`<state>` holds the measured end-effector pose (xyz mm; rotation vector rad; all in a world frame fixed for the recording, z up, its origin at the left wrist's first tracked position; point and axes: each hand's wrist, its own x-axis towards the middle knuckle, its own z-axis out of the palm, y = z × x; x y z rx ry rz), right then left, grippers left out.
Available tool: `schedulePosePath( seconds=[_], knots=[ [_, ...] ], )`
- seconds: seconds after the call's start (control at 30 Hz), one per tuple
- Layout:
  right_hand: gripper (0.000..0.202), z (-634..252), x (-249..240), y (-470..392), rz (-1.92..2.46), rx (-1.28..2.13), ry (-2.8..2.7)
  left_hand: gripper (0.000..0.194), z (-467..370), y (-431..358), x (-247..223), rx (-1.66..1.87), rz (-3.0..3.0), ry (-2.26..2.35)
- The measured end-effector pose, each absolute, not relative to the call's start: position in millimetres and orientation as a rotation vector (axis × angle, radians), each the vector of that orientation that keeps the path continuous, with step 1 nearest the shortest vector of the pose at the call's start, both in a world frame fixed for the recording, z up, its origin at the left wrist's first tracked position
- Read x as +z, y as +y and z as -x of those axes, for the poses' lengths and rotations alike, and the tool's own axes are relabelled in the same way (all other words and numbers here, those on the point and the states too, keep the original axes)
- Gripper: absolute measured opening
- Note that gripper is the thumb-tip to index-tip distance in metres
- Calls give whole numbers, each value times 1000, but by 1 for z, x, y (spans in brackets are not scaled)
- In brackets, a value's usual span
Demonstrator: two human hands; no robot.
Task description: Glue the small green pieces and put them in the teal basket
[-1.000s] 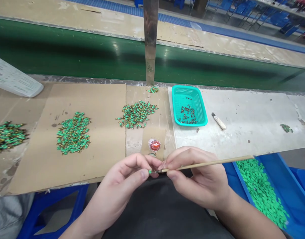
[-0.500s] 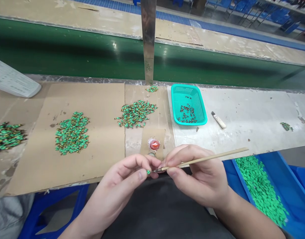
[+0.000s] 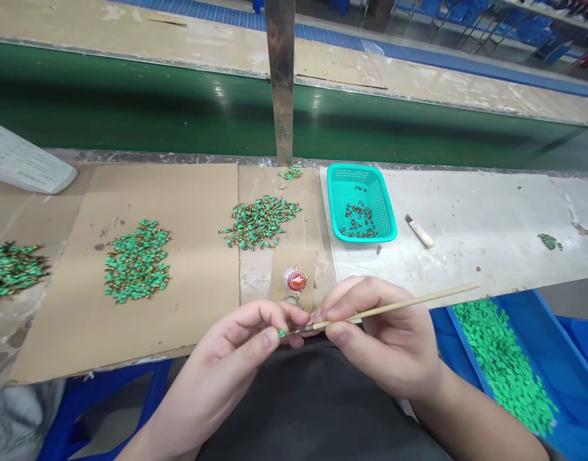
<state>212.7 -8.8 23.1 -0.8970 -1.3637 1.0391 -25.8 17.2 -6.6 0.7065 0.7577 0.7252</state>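
Observation:
Between the thumb and fingers of my left hand [image 3: 240, 346] is a tiny green piece [image 3: 281, 333]. My right hand [image 3: 382, 339] pinches a thin wooden-handled brush [image 3: 409, 302], its fine tip pointing left at the green piece; whether they touch is too small to tell. The fingertips of both hands nearly meet. Just beyond them, a red bottle cap [image 3: 297, 280] lies on a cardboard scrap, with a second round cap [image 3: 292, 299] partly behind my fingers.
Piles of small green-and-gold pieces [image 3: 137, 262] lie on the cardboard [image 3: 198, 256]. A teal basket [image 3: 391, 224] holds small dark pieces. A small white-handled tool [image 3: 420, 232] lies to its right. A blue bin [image 3: 553, 346] with green pieces stands lower right; a metal post [image 3: 281, 83] rises behind.
The view has shifted slightly. Both hands keep their grips, and the green piece and brush tip have barely moved.

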Motion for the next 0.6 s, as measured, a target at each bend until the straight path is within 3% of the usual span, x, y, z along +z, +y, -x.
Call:
schedulePosePath(
  seconds=[0.23, 0.37, 0.47, 0.53, 0.6],
  knots=[
    [1, -242, 16, 9, 888, 886, -1175, 40, 27, 21, -17, 769, -696, 905],
    [28, -286, 11, 36, 1023, 757, -1232, 51, 29, 22, -21, 790, -651, 997],
    [54, -313, 8, 63, 1374, 630, -1463, 54, 32, 23, -26, 789, -667, 998],
    [52, -326, 5, 85, 1547, 579, -1604, 54, 35, 24, -33, 782, -685, 974],
    [36, -335, 1, 110, 1663, 546, -1727, 52, 39, 25, -41, 768, -709, 944]
  ],
)
